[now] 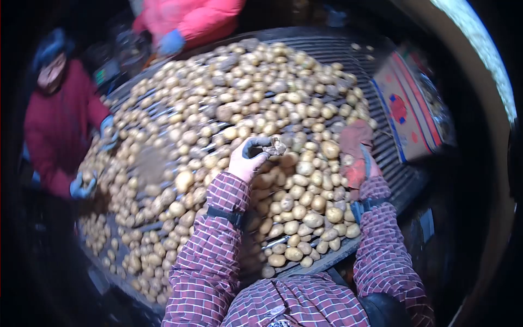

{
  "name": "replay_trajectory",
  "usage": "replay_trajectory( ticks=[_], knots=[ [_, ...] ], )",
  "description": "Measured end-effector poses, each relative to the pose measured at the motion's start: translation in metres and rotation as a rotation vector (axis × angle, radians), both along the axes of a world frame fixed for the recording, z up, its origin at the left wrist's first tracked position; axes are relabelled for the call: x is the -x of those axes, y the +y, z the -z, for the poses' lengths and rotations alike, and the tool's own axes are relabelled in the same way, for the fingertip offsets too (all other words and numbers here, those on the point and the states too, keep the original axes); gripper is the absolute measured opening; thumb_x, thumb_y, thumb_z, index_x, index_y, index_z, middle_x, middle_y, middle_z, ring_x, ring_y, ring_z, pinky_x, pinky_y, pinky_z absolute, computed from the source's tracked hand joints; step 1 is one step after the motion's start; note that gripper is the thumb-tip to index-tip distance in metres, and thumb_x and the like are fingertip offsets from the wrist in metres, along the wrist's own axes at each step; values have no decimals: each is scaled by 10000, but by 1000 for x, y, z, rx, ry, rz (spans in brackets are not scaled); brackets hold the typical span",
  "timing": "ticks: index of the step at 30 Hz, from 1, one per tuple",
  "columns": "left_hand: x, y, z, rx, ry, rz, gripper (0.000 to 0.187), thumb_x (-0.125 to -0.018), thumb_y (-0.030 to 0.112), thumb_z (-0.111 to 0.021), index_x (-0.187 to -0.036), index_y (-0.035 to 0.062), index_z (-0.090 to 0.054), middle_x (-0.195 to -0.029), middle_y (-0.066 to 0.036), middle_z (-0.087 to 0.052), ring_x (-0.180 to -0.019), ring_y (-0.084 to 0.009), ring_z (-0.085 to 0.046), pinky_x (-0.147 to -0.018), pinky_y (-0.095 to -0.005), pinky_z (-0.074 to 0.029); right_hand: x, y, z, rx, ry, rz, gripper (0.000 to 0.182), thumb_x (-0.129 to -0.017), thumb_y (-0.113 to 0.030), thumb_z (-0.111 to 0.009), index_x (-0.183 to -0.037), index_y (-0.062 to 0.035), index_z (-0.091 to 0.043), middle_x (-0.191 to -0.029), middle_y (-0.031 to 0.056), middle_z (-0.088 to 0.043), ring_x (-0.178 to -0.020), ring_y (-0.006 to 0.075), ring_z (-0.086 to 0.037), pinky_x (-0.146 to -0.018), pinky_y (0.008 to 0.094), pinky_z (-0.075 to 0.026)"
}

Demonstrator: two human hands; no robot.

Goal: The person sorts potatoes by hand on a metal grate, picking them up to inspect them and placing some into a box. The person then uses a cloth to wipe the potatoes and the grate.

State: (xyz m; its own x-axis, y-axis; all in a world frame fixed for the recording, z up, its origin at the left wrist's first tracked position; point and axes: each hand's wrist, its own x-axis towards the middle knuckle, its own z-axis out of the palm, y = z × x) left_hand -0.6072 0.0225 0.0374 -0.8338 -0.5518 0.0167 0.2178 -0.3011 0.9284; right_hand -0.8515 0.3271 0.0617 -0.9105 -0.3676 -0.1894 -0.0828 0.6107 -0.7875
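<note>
My left hand (248,158), in a glove with dark grey fingers, is raised over the potatoes (294,191). Its thumb and fingers pinch a ragged, brown-and-white piece of potato (277,146). To the right, my right hand (371,162) is at the edge of the pile. A reddish, cloth-like thing (357,139) lies against it; whether this is part of a glove or something held does not show. The fingers of that hand are mostly hidden. Potatoes of mixed sizes, some dirty or dark, cover the dark ribbed surface (389,144) beneath both hands.
A cardboard box (406,103) with red and blue print stands at the right edge. One person in a dark red top (60,125) reaches in from the left with blue gloves. Another in a bright pink jacket (190,19) is at the far side. A brownish blur (155,163) crosses the left potatoes.
</note>
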Motion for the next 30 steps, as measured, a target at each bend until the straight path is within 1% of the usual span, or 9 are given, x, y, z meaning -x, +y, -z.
replay_trajectory(
  ticks=[7, 14, 18, 19, 24, 26, 27, 28, 30],
  knots=[
    [-213, -18, -56, -356, 431, -353, 790, -767, 118, -770, -1466, 176, -405, -1340, -95, -568, -1190, -294, -598, -979, -449, -502, -13, -42, -18, -102, 201, -287, 514, -896, -306, -660, -1235, 69, -571, -1097, 201, -656, -991, 252, -617, -872, 384, -475],
    [-449, 62, -52, -350, 796, -703, 541, -851, 139, -651, -1376, 112, -523, -1264, -165, -587, -1191, -371, -574, -1035, -533, -472, -169, -149, -44, 28, 343, -722, 550, -868, -219, -656, -1301, 93, -523, -1204, 226, -633, -1076, 252, -605, -929, 374, -463],
    [-577, 149, 21, -254, 773, -1020, 570, -848, 47, -604, -1398, 22, -457, -1245, -186, -591, -1226, -408, -553, -1047, -569, -453, -296, -213, 15, 226, 270, -951, 585, -842, -147, -648, -1355, 85, -493, -1283, 190, -611, -1142, 250, -585, -1003, 342, -432],
    [-604, 177, 33, -271, 727, -1123, 613, -837, 67, -630, -1414, 14, -431, -1336, -193, -544, -1273, -395, -519, -1060, -568, -437, -342, -224, 20, 196, 292, -1046, 605, -810, -101, -660, -1362, 81, -491, -1299, 202, -599, -1184, 258, -570, -1032, 345, -414],
    [-697, 298, 136, -120, 782, -1261, 654, -919, 247, -642, -1490, 146, -341, -1570, -128, -282, -1399, -351, -376, -1116, -557, -367, -489, -284, 135, 350, 432, -1367, 617, -767, -71, -693, -1344, 53, -512, -1326, 232, -578, -1241, 319, -546, -1064, 383, -403],
    [-717, 326, 166, -224, 914, -1372, 540, -948, 272, -600, -1441, 144, -417, -1500, -135, -398, -1356, -340, -434, -1110, -567, -362, -516, -308, 175, 224, 618, -1542, 604, -765, -115, -709, -1325, 22, -531, -1299, 222, -582, -1217, 368, -548, -1047, 413, -418],
    [-724, 339, 176, -402, 937, -1542, 469, -954, 292, -590, -1383, 140, -477, -1439, -133, -463, -1328, -334, -463, -1098, -574, -369, -551, -289, 151, 88, 901, -1498, 594, -766, -163, -720, -1309, -1, -540, -1267, 217, -582, -1169, 404, -558, -1005, 435, -446],
    [-728, 354, 191, -579, 959, -1707, 408, -960, 311, -580, -1325, 136, -536, -1378, -130, -528, -1300, -328, -491, -1087, -580, -375, -550, -291, 155, 129, 963, -1510, 617, -774, -206, -728, -1320, -3, -525, -1265, 214, -575, -1149, 405, -564, -984, 436, -460],
    [-734, 393, 263, -505, 1280, -1690, 379, -944, 346, -594, -1202, 68, -600, -1232, -128, -632, -1210, -314, -558, -1057, -572, -400, -542, -299, 160, 119, 897, -1526, 634, -773, -220, -725, -1326, 8, -514, -1266, 216, -576, -1159, 396, -563, -984, 437, -464]
  ],
)
